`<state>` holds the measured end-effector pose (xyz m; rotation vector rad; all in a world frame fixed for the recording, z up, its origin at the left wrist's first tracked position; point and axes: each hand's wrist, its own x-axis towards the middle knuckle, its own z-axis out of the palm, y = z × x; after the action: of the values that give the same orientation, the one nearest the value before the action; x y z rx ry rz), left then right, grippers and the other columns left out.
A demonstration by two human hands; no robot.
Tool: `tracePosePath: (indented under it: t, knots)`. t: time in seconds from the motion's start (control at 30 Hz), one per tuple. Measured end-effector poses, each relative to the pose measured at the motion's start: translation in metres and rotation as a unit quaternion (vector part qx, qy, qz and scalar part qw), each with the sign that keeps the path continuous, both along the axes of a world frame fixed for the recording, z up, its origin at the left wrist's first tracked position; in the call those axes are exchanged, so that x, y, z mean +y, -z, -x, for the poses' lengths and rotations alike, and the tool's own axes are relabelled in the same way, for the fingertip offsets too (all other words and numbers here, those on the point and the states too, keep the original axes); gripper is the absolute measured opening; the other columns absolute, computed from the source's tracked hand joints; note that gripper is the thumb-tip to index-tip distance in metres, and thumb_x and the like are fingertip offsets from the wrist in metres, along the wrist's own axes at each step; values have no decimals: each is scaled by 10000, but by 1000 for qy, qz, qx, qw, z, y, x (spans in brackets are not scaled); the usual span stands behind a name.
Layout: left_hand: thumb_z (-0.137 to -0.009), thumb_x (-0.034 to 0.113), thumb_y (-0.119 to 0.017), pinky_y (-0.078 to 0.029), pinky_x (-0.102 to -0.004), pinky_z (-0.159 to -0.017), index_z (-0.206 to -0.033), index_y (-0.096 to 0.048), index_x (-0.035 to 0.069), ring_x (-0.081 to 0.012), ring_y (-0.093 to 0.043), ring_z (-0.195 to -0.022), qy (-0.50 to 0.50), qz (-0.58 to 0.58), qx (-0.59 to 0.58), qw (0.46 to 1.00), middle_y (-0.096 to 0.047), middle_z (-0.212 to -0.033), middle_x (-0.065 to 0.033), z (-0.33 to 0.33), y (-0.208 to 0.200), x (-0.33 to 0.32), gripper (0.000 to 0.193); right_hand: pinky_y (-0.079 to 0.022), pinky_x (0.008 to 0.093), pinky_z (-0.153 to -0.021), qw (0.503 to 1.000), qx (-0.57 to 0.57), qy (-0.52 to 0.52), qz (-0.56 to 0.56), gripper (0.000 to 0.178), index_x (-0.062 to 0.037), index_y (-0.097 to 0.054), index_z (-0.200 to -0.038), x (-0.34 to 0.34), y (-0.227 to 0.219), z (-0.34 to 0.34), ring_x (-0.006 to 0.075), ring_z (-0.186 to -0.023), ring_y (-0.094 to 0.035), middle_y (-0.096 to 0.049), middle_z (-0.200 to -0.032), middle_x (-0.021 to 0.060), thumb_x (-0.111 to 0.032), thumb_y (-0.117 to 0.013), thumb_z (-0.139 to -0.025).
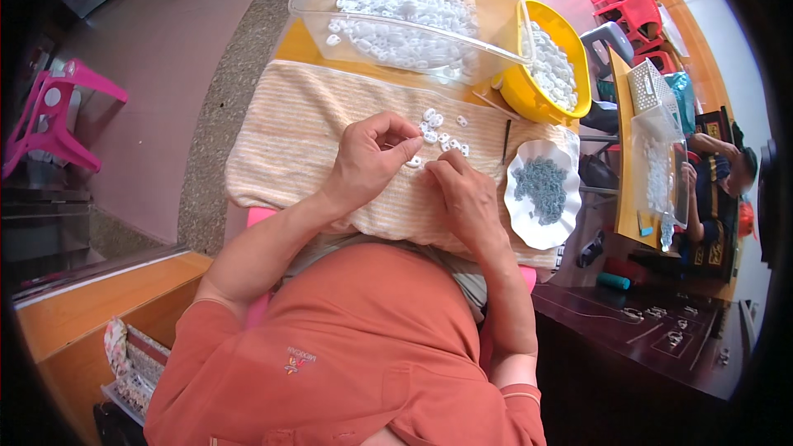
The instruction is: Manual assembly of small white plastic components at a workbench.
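Over a striped beige towel (289,128), my left hand (372,157) is closed, thumb tip against the curled fingers. My right hand (464,198) is closer to me on the right, its fingertips pinched together. What either pinch holds is hidden. Just below my left thumb shows a small white oval plastic piece (414,162); I cannot tell if it is held or lies on the towel. Several similar white pieces (429,125) lie beyond my fingertips. To the right of my right hand, a white scalloped plate (518,227) bears many small grey-blue parts (541,188).
A clear plastic bin (318,33) of white pieces stands at the back. Beside it is a yellow basin (516,99) with more. A thin black stick (506,140) lies near the plate. At a table on the right, another person (710,190) works near a clear bin. A pink stool (62,120) stands left.
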<state>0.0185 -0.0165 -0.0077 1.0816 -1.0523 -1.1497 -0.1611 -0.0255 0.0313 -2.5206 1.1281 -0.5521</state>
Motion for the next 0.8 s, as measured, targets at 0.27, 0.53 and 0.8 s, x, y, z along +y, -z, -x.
tracePosePath:
  t: [0.27,0.53,0.8]
  knots:
    - [-880,91,-652,-491,-205,-640,-971,-646,0,-54,-585,-718,76,-10,13,997,-649,-796,-14,10,-9,9,129,-407,271,-527,973,-213,61,-61,55,-1,-605,-891,4,-2,5,163,-590,-511,-573,-794,86,-12,-641,-851]
    - [-895,116,-639,-537,-247,-638,-939,-637,11,-97,-625,-694,221,-140,180,948,-653,-796,-43,11,-25,14,113,-429,249,-560,971,-235,38,-35,106,-2,-629,-929,18,-1,15,153,-662,-549,-594,-829,95,20,-657,-828]
    - [-849,71,-681,-553,-263,-658,-914,-612,20,-111,-634,-720,308,-194,253,896,-651,-820,-54,8,-18,18,107,-469,192,-572,886,-384,-18,-260,160,34,-645,-1002,21,10,33,90,-718,-567,-591,-961,107,47,-645,-842]
